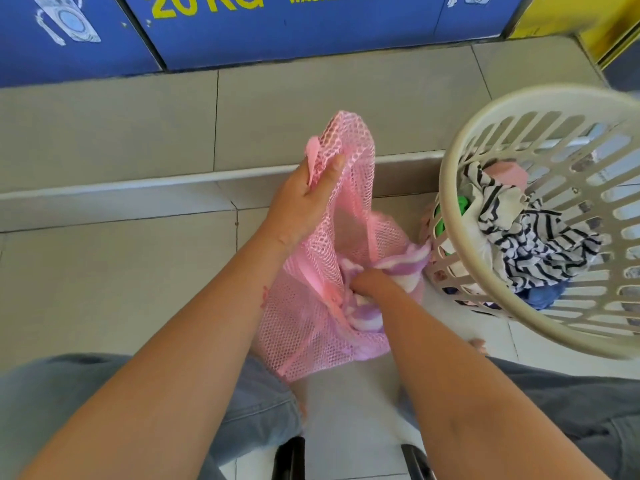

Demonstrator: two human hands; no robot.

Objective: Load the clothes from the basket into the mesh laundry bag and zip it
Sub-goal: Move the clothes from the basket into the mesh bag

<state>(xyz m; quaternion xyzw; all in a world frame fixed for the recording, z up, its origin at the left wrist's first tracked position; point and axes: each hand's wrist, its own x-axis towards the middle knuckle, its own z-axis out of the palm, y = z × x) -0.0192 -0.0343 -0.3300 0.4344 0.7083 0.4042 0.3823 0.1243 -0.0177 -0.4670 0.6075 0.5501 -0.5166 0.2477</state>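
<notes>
A pink mesh laundry bag [311, 327] hangs in front of my knees with its mouth open. My left hand [304, 199] grips the bag's upper edge and holds it up. My right hand [367, 284] is inside the mouth, closed on a purple and white striped cloth [405, 268] that lies partly in the bag. To the right stands a cream slotted basket [450, 188], tilted toward me. In it lie a black and white striped garment [530, 237], a green piece [460, 206], a pink piece [509, 173] and a blue piece [543, 296].
Blue washing machine fronts [277, 26] line the far side behind a raised tiled step [138, 188]. A yellow machine [609, 22] is at the top right. My jeans-clad knees [52, 393] fill the bottom corners, and dark chair legs [291, 459] show between them.
</notes>
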